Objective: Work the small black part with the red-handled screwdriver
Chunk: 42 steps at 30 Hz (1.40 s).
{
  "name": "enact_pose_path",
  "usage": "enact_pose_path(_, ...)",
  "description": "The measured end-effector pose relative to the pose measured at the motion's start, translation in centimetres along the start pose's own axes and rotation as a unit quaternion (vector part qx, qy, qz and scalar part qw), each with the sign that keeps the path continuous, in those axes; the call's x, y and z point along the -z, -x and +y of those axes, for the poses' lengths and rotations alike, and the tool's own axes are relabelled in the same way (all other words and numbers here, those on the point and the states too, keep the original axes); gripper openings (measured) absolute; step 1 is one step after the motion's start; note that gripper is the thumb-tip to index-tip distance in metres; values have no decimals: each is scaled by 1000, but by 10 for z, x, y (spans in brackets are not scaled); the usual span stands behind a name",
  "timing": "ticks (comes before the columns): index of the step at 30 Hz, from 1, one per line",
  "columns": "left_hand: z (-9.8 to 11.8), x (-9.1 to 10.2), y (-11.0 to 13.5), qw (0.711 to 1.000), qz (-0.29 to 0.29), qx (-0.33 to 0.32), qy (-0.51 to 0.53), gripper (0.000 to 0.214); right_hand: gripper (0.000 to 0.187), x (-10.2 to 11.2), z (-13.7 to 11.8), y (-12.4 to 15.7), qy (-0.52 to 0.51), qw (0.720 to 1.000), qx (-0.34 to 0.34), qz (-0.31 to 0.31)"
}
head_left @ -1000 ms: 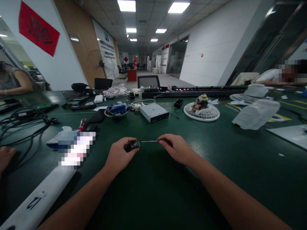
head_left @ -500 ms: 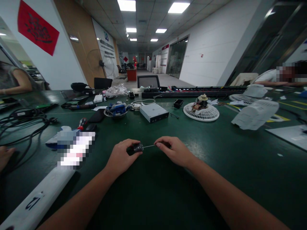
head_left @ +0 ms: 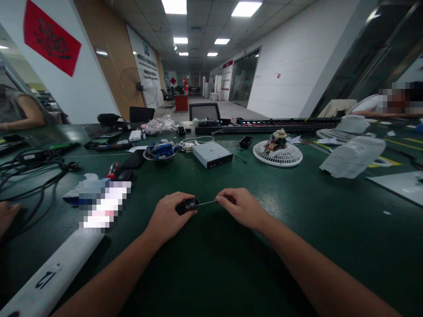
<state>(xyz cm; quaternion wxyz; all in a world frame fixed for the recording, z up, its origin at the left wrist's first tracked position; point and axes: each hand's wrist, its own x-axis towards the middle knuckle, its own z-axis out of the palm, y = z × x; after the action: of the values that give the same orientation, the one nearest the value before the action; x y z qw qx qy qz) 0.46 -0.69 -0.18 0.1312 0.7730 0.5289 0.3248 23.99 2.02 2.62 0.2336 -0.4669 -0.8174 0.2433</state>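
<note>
My left hand (head_left: 167, 215) is closed round a small black cylindrical part (head_left: 187, 205) just above the green table (head_left: 297, 220). My right hand (head_left: 240, 207) pinches the far end of a thin metal rod (head_left: 207, 203) whose near end meets the black part. The two hands sit close together at the middle of the table's near side, with only a short stretch of rod showing between them.
Behind the hands lie a grey drive box (head_left: 212, 155), a metal bowl of blue parts (head_left: 160, 152), a white fan grille (head_left: 277, 154) and white fan housings (head_left: 353, 157). Black cables (head_left: 29, 169) and a long white part (head_left: 49, 275) lie left. Other people sit at both far sides.
My right hand has moved left toward my left hand, so much less of the rod shows between them than a second ago. The hands have dropped slightly toward me.
</note>
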Motion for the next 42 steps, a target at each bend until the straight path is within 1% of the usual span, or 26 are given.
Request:
enact_pose_path(3, 0, 0, 0, 1000, -2, 1, -5, 33, 28, 1, -1, 0, 19, 999, -18, 26)
enact_pose_path(7, 2, 0, 0, 1000, -4, -3, -9, 32, 29, 2, -2, 0, 31, 1000, -3, -5)
enact_pose_path(8, 2, 0, 0, 1000, -3, -4, -12, 32, 28, 3, -2, 0, 34, 999, -2, -3)
enact_pose_path(11, 1, 0, 0, 1000, 0, -3, -19, 32, 27, 1, -3, 0, 73, 996, -22, 48)
enact_pose_path(14, -1, 1, 0, 1000, 15, 7, -16, 32, 35, -1, -1, 0, 107, 988, -49, 101)
enact_pose_path(16, -2, 1, -1, 999, 25, 16, -15, 31, 41, 0, 4, -1, 103, 983, -71, 136)
enact_pose_path(19, -3, 1, -1, 999, 26, 25, -18, 30, 39, 4, 16, -4, 105, 970, -108, 190)
enact_pose_path(20, -3, 1, -1, 999, 22, 26, -19, 30, 35, 5, 20, -5, 112, 968, -116, 194)
enact_pose_path(21, -3, 1, -1, 999, 20, 26, -19, 31, 31, 6, 24, -7, 118, 968, -124, 183)
enact_pose_path(24, -3, 1, -1, 999, 16, 26, -19, 32, 19, 8, 32, -13, 115, 975, -136, 132)
enact_pose_path(27, -3, 1, -1, 1000, 11, 24, -16, 33, 2, 6, 35, -16, 75, 985, -132, 82)
enact_pose_path(30, -4, 1, -1, 1000, 3, 23, -13, 33, 6, 2, 37, -17, 43, 987, -138, 71)
enact_pose_path(32, -3, 1, -1, 1000, -3, 22, -11, 34, 9, -1, 37, -16, -26, 987, -144, 69)
enact_pose_path(33, -3, 1, -1, 1000, -7, 20, -10, 34, 11, -3, 36, -15, -83, 984, -143, 61)
enact_pose_path(35, -2, 1, 0, 1000, -19, 10, -7, 34, 12, -8, 30, -13, -210, 969, -127, 38)
enact_pose_path(37, 1, 1, 0, 999, -33, -9, -4, 33, 14, -14, 21, -11, -294, 951, -90, 16)
enact_pose_path(38, 2, 2, 0, 999, -38, -20, -3, 32, 13, -18, 15, -10, -323, 944, -76, 5)
enact_pose_path(39, 4, 2, 0, 999, -45, -31, -2, 31, 16, -22, 10, -8, -345, 936, -63, -10)
enact_pose_path(40, 6, 2, 0, 998, -50, -41, 1, 29, 20, -25, 6, -7, -363, 931, -43, -12)
enact_pose_path(42, 9, 1, 1, 997, -59, -52, 9, 28, 27, -31, 0, -5, -367, 930, -6, 6)
